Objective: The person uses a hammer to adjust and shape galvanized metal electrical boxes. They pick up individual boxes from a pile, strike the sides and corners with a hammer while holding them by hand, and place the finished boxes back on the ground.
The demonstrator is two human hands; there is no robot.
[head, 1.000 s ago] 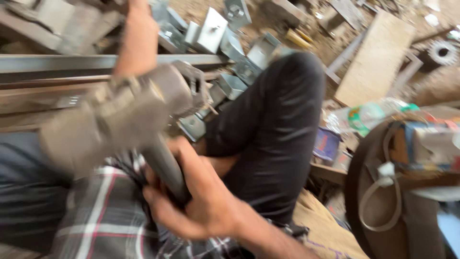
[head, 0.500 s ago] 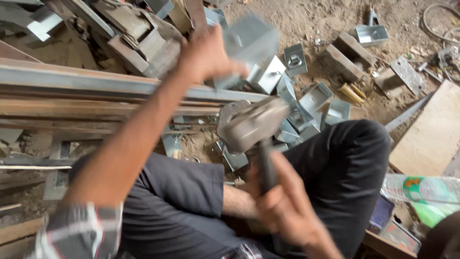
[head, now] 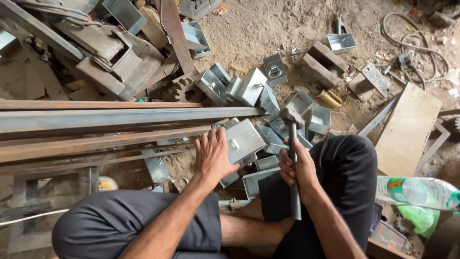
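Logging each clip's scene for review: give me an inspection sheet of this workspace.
Surface: sandy dirt ground.
Job's things: hammer, head up; flat grey metal box beside long steel bars.
Clutter: many open metal boxes, scrap iron, wooden board, plastic bottle.
Hands: left hand flat on the box's edge; right hand, fingers wrapped round the hammer handle.
Cables: hose or cable loop, top right.
Surroundings: the person's crossed legs in dark trousers.

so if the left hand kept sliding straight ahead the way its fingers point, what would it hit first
Probably the long steel bars lying across just beyond the fingertips of the left hand. The grey metal box sits beside its thumb, off that line. Depth is hard to judge.
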